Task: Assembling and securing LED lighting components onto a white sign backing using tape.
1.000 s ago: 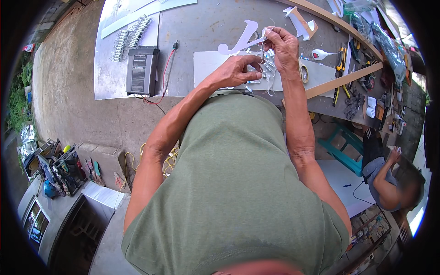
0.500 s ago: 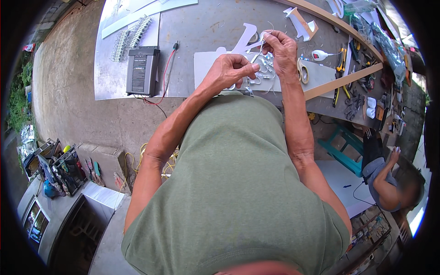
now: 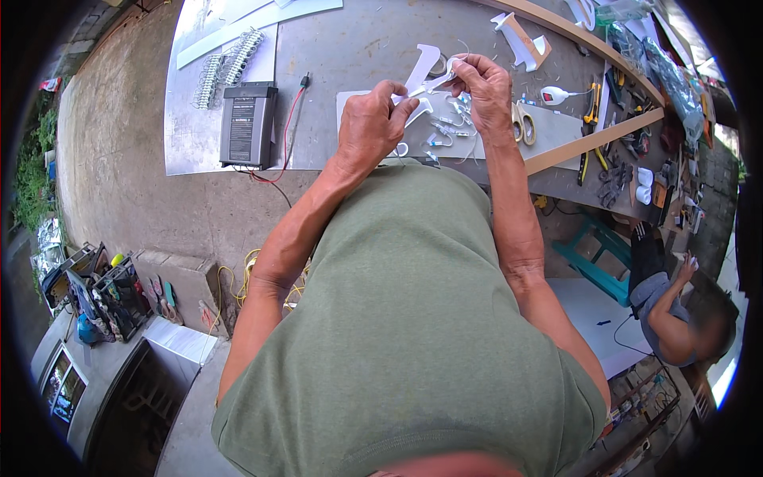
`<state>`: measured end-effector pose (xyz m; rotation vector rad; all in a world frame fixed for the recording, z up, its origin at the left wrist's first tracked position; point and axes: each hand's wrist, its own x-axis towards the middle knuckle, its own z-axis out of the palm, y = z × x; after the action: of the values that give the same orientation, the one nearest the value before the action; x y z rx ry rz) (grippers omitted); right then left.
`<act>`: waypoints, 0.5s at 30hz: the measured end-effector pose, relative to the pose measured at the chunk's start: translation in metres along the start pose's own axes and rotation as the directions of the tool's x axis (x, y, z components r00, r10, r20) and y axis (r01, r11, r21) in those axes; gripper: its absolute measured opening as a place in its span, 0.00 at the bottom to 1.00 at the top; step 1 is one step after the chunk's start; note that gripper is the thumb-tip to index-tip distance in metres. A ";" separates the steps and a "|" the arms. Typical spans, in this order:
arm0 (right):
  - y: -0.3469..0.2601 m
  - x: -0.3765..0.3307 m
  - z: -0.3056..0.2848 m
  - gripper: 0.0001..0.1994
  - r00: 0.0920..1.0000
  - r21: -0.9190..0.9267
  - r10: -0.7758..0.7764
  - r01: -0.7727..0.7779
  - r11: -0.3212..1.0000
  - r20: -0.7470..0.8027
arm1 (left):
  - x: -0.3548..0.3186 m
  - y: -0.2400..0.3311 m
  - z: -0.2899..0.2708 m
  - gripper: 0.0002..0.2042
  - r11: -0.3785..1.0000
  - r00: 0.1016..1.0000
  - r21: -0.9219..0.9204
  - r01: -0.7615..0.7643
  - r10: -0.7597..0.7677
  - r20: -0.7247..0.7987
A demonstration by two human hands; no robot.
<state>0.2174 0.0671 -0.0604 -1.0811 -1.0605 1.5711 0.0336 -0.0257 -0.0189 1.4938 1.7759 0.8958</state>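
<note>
My left hand (image 3: pixel 369 127) is closed in a pinch at the left edge of a white letter-shaped piece (image 3: pixel 424 67); what its fingertips hold is hidden. To the right, my right hand (image 3: pixel 486 91) pinches a thin white wire (image 3: pixel 463 49) between thumb and forefinger, over the piece's right side. Just below the hands lies a loose string of small white light modules (image 3: pixel 451 127) joined by thin wires. These rest on a grey-white sheet (image 3: pixel 350 99) at the near edge of the metal table (image 3: pixel 342 48).
Scissors (image 3: pixel 524 125) lie beside my right wrist. A dark power supply box (image 3: pixel 247 123) with a red cable stands left, below coiled light strings (image 3: pixel 222 67). Wooden strips (image 3: pixel 596 141) and pliers (image 3: pixel 592 103) are at right. Another person (image 3: pixel 668 306) sits near a green stool (image 3: pixel 592 258).
My left hand has moved left and up, away from the light modules, to the letter-shaped piece. My right hand stays nearly in place, still pinching. More of the modules shows between the hands.
</note>
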 end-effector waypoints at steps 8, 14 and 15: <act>0.006 -0.001 0.003 0.09 1.000 -0.030 0.011 -0.011 1.000 0.008 | 0.003 -0.013 0.000 0.10 0.996 0.998 0.071 -0.051 0.053 -0.026; 0.011 0.001 0.006 0.08 1.000 -0.025 0.012 -0.012 1.000 0.000 | 0.007 -0.020 0.000 0.12 0.995 1.000 0.104 0.009 -0.011 0.020; 0.011 0.001 0.005 0.08 1.000 -0.032 0.017 -0.017 0.999 0.000 | 0.008 -0.021 -0.001 0.13 0.996 0.999 0.089 0.010 -0.014 0.043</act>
<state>0.2097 0.0652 -0.0699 -1.1137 -1.0825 1.5725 0.0201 -0.0206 -0.0364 1.5449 1.8120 0.7822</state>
